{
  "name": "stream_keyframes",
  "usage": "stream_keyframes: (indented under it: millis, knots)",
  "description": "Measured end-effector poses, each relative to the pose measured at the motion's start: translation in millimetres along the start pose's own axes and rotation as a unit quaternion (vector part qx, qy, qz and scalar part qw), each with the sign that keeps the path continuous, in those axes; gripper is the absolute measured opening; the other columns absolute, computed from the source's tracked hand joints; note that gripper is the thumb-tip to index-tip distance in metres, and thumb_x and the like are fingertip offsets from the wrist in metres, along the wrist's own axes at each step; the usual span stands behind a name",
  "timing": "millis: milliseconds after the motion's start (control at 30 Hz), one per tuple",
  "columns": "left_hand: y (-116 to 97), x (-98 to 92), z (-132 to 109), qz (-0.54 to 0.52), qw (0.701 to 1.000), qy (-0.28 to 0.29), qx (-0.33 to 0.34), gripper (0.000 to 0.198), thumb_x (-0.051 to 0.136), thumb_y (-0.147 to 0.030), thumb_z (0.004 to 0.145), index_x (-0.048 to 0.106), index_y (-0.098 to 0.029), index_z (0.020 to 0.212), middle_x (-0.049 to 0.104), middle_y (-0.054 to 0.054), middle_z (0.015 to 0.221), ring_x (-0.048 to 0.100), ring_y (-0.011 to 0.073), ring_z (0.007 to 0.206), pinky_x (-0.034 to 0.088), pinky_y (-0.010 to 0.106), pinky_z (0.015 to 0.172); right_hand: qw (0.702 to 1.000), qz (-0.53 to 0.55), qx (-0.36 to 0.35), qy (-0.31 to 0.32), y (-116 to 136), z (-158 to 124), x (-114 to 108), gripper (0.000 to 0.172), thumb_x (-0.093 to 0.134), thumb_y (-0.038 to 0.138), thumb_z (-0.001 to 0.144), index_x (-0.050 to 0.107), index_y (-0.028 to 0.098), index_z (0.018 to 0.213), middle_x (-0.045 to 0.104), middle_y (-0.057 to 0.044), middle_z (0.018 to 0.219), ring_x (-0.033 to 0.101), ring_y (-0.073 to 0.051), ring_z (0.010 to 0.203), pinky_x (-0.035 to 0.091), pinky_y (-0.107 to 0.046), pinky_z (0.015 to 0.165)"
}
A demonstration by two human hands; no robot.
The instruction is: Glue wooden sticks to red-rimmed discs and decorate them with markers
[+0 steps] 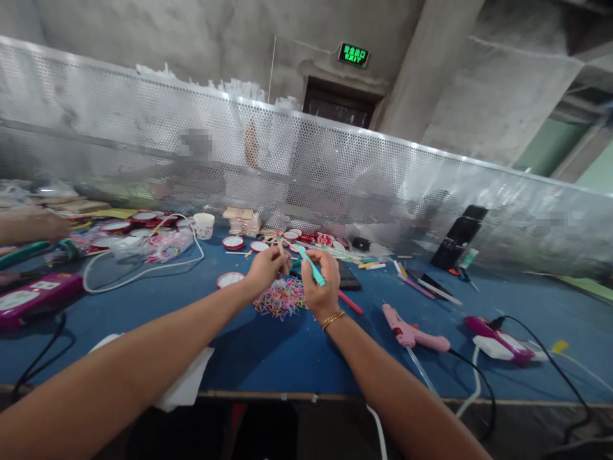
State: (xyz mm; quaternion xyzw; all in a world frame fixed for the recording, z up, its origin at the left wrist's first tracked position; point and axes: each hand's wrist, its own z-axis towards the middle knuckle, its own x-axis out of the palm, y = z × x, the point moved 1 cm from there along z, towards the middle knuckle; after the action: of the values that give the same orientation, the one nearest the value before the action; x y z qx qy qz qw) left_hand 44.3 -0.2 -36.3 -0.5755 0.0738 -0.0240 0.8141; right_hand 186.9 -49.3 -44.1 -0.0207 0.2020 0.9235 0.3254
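My right hand (322, 281) is closed round a turquoise marker pen (313, 267), its tip pointing up and left toward my left hand. My left hand (267, 265) pinches a thin, pale stick-like piece (280, 243) with a coloured end; its exact kind is too small to make out. The two hands are close together over the table. Below them lies a pile of small multicoloured bands or strings (281, 299). A small red-rimmed drum (230, 280) with a white face lies left of that pile.
A pink glue gun (412, 329) and a purple power strip (500, 340) with cables lie at right. Behind are more small drums (233, 242), a paper cup (204, 226) and stacked wooden pieces (242, 220). Another person's hand (33, 225) shows at far left. A perforated metal screen (335, 169) borders the table.
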Motion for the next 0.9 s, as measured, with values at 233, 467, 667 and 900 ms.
stream_keyframes:
  millis: [233, 467, 667, 900]
  knots:
    - [-1, -0.8, -20, -0.049, 0.995, 0.069, -0.056, 0.026, 0.07, -0.037, 0.071, 0.056, -0.016, 0.076, 0.062, 0.0, 0.065, 0.055, 0.0072, 0.049, 0.037, 0.015, 0.042, 1.0, -0.01, -0.021, -0.008, 7, -2, -1, 0.007, 0.056, 0.026, 0.082, 0.056, 0.02, 0.085, 0.06, -0.003, 0.08, 0.055, -0.019, 0.078, 0.043, -0.037, 0.08]
    - [0, 4.4, -19, -0.07, 0.99, 0.097, -0.071, 0.03, 0.072, -0.039, 0.069, 0.055, -0.016, 0.073, 0.061, 0.0, 0.063, 0.055, 0.0082, 0.048, 0.043, 0.019, 0.044, 0.999, -0.027, -0.04, 0.008, 4, 0, -1, 0.008, 0.054, 0.025, 0.084, 0.055, 0.021, 0.077, 0.059, -0.001, 0.073, 0.054, -0.017, 0.072, 0.04, -0.038, 0.083]
    - [-3, 7.2, -22, -0.048, 0.992, 0.096, -0.063, 0.025, 0.07, -0.033, 0.072, 0.052, -0.016, 0.068, 0.056, -0.002, 0.058, 0.051, 0.0072, 0.045, 0.041, 0.019, 0.042, 0.999, -0.024, -0.033, 0.023, -1, -2, 1, 0.008, 0.054, 0.025, 0.085, 0.055, 0.02, 0.078, 0.059, 0.0, 0.073, 0.053, -0.017, 0.073, 0.04, -0.036, 0.081]
    - [-7, 7.4, -25, -0.049, 0.992, 0.097, -0.07, 0.026, 0.07, -0.033, 0.072, 0.05, -0.017, 0.066, 0.054, -0.003, 0.052, 0.051, 0.0074, 0.043, 0.04, 0.018, 0.042, 0.998, -0.023, -0.036, 0.035, 0, -1, 2, 0.009, 0.053, 0.025, 0.085, 0.054, 0.02, 0.078, 0.058, 0.0, 0.072, 0.052, -0.016, 0.072, 0.04, -0.035, 0.08]
